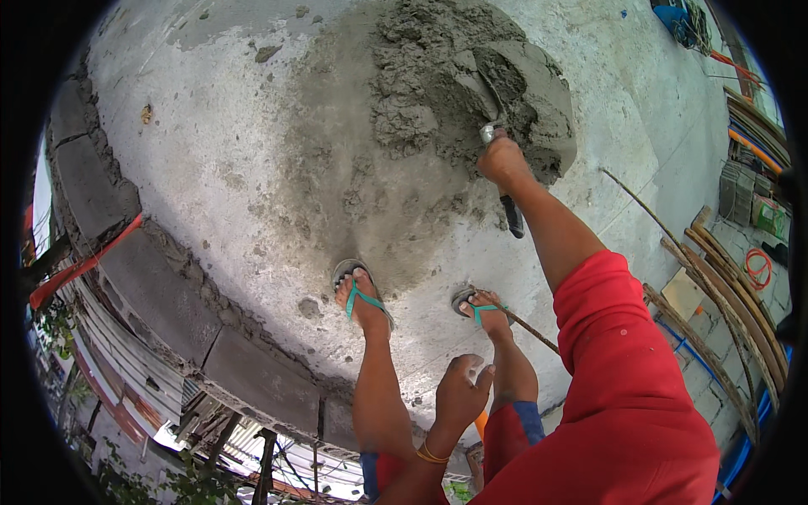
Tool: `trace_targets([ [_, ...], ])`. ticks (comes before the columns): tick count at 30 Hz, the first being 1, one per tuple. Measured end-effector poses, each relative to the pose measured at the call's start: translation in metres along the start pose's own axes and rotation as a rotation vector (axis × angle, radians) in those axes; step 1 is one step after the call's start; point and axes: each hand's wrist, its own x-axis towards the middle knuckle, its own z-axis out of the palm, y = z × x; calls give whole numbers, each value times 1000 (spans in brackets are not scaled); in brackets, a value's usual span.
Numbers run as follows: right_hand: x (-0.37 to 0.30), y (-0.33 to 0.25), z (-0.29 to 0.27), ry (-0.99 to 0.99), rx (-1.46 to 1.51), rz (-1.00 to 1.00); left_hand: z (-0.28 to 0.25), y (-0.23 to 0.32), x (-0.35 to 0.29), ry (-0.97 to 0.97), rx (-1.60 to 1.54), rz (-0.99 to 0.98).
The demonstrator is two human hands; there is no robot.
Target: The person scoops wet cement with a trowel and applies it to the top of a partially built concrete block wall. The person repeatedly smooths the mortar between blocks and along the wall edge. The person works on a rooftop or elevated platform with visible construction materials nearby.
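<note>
Right hand [502, 160] closed in a full fist round the trowel [497, 114] handle, dark grip end projecting below the heel of the hand toward the feet. Blade driven point-first into the wet mortar heap [454, 80] near the far edge of the concrete slab [227, 160], angled low, presumably for cutting and turning the mix. Metal shank emerging just beyond the knuckles, blade well clear of the fingers and partly buried in grey paste. Left hand [459, 391] empty, fingers loosely curled and apart, hung by the left knee, seemingly for balance. Feet in teal-strapped sandals [364, 295] planted on the slab short of the heap. Block wall [168, 295] along the slab's left edge; timber poles [724, 278] at the right edge.
</note>
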Motion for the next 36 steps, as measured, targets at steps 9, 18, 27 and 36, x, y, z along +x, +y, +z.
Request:
trace_targets([
  [9,-84,42,-42,-65,-140,-68,-15,24,22,-99,-90,-125],
  [18,-83,19,129,-139,122,31,-26,19,30,-235,152,-85],
  [27,-203,14,151,-494,1573,980,-28,18,19,-777,664,-84],
  [36,-81,-55,165,79,438,112,-29,-1,9,-660,555,-38],
])
